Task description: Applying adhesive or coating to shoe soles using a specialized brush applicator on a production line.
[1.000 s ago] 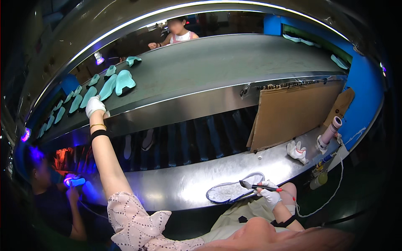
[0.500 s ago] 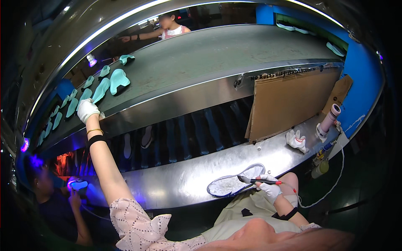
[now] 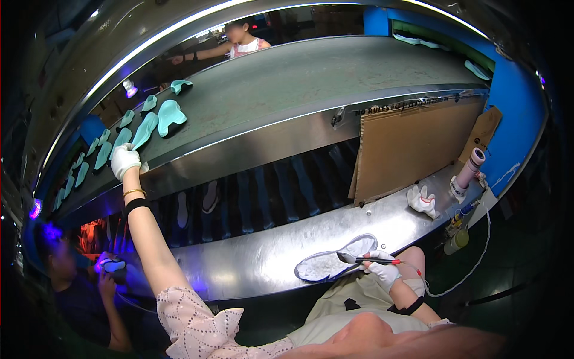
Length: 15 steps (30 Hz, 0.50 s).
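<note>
My left hand (image 3: 125,162), in a white glove, reaches far out to the near edge of the conveyor belt. Its curled fingers close on the near end of a turquoise insole (image 3: 122,137), partly hiding it. Several other turquoise insoles (image 3: 145,131) lie around it on the belt. In my gloved right hand (image 3: 382,270) is a brush (image 3: 365,260) with a black and red handle and a thin tube trailing from it. The bristles are over a shoe sole (image 3: 323,267) with a grey rim and whitish inside, lying on the metal ledge near my lap.
A brown cardboard sheet (image 3: 418,146) stands against the belt's side. On the metal ledge (image 3: 239,272) are a crumpled white glove (image 3: 423,202) and a pink bottle (image 3: 468,172). One co-worker (image 3: 242,43) stands across the belt; another (image 3: 72,287) sits at lower left holding a blue-lit shoe sole.
My left hand stays at the same insole with hardly any movement. The brush has barely shifted over the sole. At lower left, the co-worker's lit sole has tilted.
</note>
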Each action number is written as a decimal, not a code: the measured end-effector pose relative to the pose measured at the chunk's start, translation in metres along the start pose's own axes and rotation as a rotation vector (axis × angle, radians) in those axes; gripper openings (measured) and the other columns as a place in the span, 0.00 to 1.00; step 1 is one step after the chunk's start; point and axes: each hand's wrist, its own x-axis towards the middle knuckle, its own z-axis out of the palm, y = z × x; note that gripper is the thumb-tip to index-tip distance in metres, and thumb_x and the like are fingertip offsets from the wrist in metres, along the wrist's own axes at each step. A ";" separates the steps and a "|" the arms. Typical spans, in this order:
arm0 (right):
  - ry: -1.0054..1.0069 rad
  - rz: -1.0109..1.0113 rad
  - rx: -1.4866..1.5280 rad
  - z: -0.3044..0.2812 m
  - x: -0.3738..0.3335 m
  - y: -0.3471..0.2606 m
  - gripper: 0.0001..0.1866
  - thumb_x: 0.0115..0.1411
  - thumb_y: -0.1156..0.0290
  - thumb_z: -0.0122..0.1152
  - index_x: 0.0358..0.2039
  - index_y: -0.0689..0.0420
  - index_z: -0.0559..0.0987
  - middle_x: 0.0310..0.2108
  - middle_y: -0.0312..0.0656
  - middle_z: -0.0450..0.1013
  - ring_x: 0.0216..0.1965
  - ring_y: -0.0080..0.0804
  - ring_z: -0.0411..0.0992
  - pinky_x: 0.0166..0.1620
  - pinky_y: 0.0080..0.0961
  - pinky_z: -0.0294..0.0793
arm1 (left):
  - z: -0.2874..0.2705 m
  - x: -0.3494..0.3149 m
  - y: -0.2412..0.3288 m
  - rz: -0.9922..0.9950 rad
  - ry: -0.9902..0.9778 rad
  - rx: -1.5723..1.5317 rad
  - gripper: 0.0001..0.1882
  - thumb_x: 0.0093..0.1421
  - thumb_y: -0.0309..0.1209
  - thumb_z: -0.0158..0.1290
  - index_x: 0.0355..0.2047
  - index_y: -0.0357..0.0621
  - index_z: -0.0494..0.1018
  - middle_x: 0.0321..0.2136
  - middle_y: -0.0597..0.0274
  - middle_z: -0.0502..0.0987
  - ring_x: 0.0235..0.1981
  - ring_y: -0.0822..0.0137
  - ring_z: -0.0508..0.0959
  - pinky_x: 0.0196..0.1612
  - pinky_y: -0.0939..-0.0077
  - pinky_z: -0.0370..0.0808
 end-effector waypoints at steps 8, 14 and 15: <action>0.001 0.001 0.046 -0.005 0.001 0.006 0.12 0.53 0.78 0.59 0.39 0.62 0.73 0.33 0.41 0.75 0.31 0.24 0.74 0.33 0.16 0.72 | 0.004 0.016 -0.019 0.235 0.197 0.228 0.09 0.48 0.29 0.56 0.31 0.47 0.78 0.28 0.53 0.78 0.31 0.56 0.79 0.37 0.66 0.73; -0.033 -0.018 0.036 -0.005 -0.002 0.003 0.11 0.54 0.78 0.59 0.39 0.62 0.73 0.32 0.41 0.75 0.31 0.23 0.74 0.34 0.16 0.72 | 0.007 0.021 -0.022 0.236 0.221 0.252 0.09 0.46 0.31 0.58 0.30 0.47 0.77 0.29 0.53 0.78 0.32 0.53 0.78 0.37 0.66 0.73; -0.030 -0.015 0.036 -0.004 -0.002 0.002 0.11 0.54 0.78 0.59 0.39 0.62 0.73 0.32 0.41 0.75 0.31 0.23 0.74 0.34 0.16 0.72 | 0.007 0.020 -0.021 0.230 0.211 0.278 0.09 0.46 0.31 0.58 0.30 0.48 0.77 0.29 0.52 0.78 0.33 0.53 0.78 0.38 0.65 0.73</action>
